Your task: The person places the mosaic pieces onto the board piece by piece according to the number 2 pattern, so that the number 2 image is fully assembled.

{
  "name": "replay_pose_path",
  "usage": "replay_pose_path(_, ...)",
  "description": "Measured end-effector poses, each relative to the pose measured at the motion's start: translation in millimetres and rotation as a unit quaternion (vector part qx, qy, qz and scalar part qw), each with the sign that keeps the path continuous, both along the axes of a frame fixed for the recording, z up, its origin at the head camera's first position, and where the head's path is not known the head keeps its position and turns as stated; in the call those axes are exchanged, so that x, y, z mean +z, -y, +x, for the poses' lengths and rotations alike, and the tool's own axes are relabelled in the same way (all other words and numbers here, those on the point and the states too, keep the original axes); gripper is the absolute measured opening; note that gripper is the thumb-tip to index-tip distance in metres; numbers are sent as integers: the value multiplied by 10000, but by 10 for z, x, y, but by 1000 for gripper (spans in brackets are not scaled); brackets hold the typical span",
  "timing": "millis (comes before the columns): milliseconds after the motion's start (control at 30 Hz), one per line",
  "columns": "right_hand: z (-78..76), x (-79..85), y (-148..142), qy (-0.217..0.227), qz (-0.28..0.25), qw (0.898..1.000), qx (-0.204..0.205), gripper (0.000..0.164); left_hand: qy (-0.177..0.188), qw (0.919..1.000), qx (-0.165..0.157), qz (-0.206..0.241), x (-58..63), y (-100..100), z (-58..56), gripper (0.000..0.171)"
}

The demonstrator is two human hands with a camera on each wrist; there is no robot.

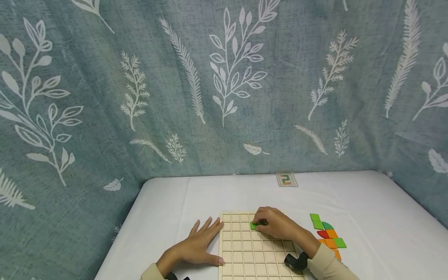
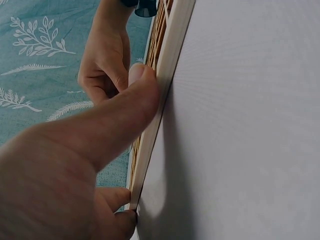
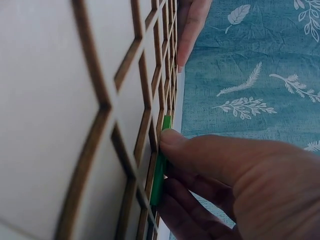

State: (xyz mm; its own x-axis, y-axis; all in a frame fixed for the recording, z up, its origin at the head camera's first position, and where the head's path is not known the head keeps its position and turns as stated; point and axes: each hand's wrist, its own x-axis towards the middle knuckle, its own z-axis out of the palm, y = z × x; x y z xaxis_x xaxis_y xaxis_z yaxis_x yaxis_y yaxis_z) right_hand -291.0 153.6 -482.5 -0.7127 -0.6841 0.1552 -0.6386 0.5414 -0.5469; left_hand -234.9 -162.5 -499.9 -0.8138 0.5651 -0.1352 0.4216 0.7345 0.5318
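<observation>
A pale wooden grid board lies on the white table. My left hand is spread along the board's left edge, fingertips and thumb touching the rim; in the left wrist view its thumb lies against the wooden side. Over the far part of the grid, my right hand pinches a dark green tile between thumb and fingers, low at the board's surface. A lighter green tile shows right beside it in the grid. Fingers partly cover the pinched tile, so whether it is fully seated I cannot tell.
Right of the board lies a cluster of loose tiles: green tiles, a red leaf-shaped tile, orange tiles and a dark green rounded tile. A small pattern card sits at the table's far edge, before a leaf-printed curtain.
</observation>
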Motion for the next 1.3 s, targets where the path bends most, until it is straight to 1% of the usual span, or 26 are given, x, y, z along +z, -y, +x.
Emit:
replay_pose_path(133,6,0,-9,-1,-32,10000,-40,15,5,10000,-11,5,21,-14,9,111)
replay_pose_path(267,16,-6,-13,42,-120,9999,5,14,40,10000,-18,41,38,-14,28,111)
replay_pose_path(433,29,-22,-13,46,-166,9998,46,13,57,9999,-56,65,21,-4,39,110)
replay_pose_path(600,31,-19,-6,-33,-112,9999,-38,15,-23,9999,-77,60,12,-3,19,111)
replay_pose_path(767,41,-11,-12,-97,-66,9999,-92,16,-11,10000,-63,38,10,-15,-5,111)
replay_pose_path(1000,46,-14,-43,-267,-148,9995,-14,15,-73,10000,-33,-36,10,-41,-28,112)
replay_pose_path(1233,52,-13,-45,-37,18,9999,-139,16,-45,9998,-154,124,14,-49,8,110)
replay_pose_path(1300,41,0,-32,-40,58,9999,-120,16,-70,9998,-143,148,24,-45,20,110)
